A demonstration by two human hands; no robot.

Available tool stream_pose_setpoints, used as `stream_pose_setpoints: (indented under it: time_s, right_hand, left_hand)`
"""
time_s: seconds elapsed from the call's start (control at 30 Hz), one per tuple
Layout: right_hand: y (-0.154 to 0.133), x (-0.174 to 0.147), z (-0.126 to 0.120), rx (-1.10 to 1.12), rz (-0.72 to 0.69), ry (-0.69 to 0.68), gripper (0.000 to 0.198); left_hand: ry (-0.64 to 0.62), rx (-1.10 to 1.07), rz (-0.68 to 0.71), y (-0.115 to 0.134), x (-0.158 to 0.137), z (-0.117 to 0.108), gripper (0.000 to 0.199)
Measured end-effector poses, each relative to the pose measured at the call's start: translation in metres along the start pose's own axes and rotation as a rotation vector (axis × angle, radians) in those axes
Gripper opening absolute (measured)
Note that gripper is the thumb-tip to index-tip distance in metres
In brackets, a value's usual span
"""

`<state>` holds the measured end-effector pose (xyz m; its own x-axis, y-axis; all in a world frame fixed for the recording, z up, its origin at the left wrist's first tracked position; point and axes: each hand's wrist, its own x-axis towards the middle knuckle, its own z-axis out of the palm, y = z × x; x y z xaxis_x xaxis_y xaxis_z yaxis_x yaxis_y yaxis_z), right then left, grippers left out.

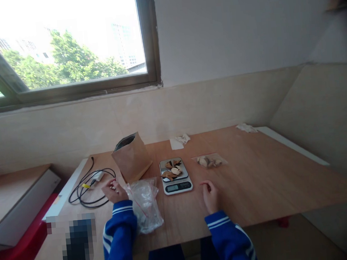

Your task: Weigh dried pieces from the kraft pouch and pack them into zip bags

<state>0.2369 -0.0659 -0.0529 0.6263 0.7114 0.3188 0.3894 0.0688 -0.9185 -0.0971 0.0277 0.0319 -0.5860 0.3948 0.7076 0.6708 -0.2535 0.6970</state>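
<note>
Nearest the camera are two blue sleeves with white stripes, coming in from 7 o'clock and 5 o'clock. At the end of one, the left hand is above the table, its fingers bent inward; I cannot tell if they pinch something. The right hand has its fingers loosely curled, with a gap seen between thumb and fingers. Between the hands and a little farther away, in the middle of the picture, lies a white scale. Its long axis runs almost from 12 to 6 o'clock, and the end with the display points to the person at 6. On its plate are brown pieces and one pale piece; the nearest brown piece lies with its length about from 9 to 3. Just beside the left hand, at its 4 o'clock, clear plastic bags lie flat, their long axis leaning from 11 to 5. At 2 o'clock from the right hand, a clear bag with pale pieces stretches roughly from 9 to 3. At 10 o'clock from the scale, a brown paper pouch stands upright, its mouth upward. A black cable is coiled at 9 o'clock from the left hand. Beyond the scale, at 12, crumpled tissue lies near the wall.
</note>
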Motion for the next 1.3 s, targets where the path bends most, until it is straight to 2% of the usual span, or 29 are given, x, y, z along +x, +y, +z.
stream_pose_setpoints:
  time_s: [0.07, 0.1, 0.2, 0.23, 0.37, 0.43, 0.5, 0.67, 0.73, 0.8, 0.83, 0.93, 1.03, 1.1, 1.23, 1.3]
  right_hand:
    - [0.000, 0.000, 0.000, 0.012, -0.005, 0.006, 0.025]
    - [0.001, 0.000, 0.000, 0.018, -0.008, 0.008, 0.025]
    - [0.002, 0.000, 0.001, 0.020, -0.004, 0.010, 0.025]
    - [0.002, 0.000, 0.001, 0.018, -0.001, 0.008, 0.025]
    - [0.000, -0.001, 0.000, 0.023, 0.012, -0.006, 0.026]
    - [-0.001, -0.001, 0.000, 0.029, 0.014, -0.004, 0.026]
    - [-0.003, 0.000, -0.001, 0.035, 0.015, 0.003, 0.025]
    - [-0.008, 0.000, -0.004, 0.054, 0.023, -0.006, 0.023]
    - [-0.020, -0.006, -0.002, 0.092, 0.032, -0.022, 0.024]
    - [-0.043, -0.018, 0.003, 0.158, 0.048, -0.094, 0.025]
    - [-0.058, -0.026, 0.007, 0.200, 0.053, -0.165, 0.026]
    - [-0.107, -0.049, 0.024, 0.321, 0.027, -0.519, 0.028]
    - [-0.136, -0.061, 0.040, 0.388, 0.030, -0.714, 0.031]
    - [-0.137, -0.058, 0.045, 0.410, 0.070, -0.729, 0.033]
    - [-0.117, -0.040, 0.034, 0.441, 0.250, -0.608, 0.042]
    - [-0.109, -0.029, 0.023, 0.437, 0.278, -0.687, 0.044]
  left_hand:
    - [-0.023, -0.031, -0.014, 0.015, 0.007, -0.006, 0.024]
    - [-0.085, -0.047, -0.025, 0.021, 0.009, -0.011, 0.025]
    - [-0.424, -0.009, -0.050, 0.027, 0.008, -0.031, 0.028]
    - [-0.531, 0.043, -0.033, 0.024, 0.004, -0.038, 0.029]
    - [-0.722, 0.287, -0.036, 0.000, -0.026, -0.063, 0.037]
    - [-0.839, 0.411, -0.034, -0.010, -0.040, -0.069, 0.032]
    - [-0.897, 0.470, 0.004, -0.015, -0.049, -0.071, 0.026]
    - [-0.866, 0.343, -0.019, -0.004, -0.043, -0.072, 0.016]
    - [-0.787, 0.230, -0.016, 0.010, -0.039, -0.075, 0.017]
    - [-0.674, 0.137, 0.043, 0.031, -0.038, -0.080, 0.019]
    - [-0.660, 0.081, 0.076, 0.044, -0.040, -0.082, 0.021]
    - [-0.759, -0.099, 0.168, 0.086, -0.049, -0.084, 0.021]
    - [-0.823, -0.220, 0.151, 0.115, -0.058, -0.082, 0.031]
    - [-0.806, -0.241, 0.117, 0.122, -0.060, -0.080, 0.031]
    - [-0.692, -0.225, 0.027, 0.119, -0.053, -0.077, 0.029]
    - [-0.690, -0.234, -0.013, 0.115, -0.049, -0.073, 0.029]
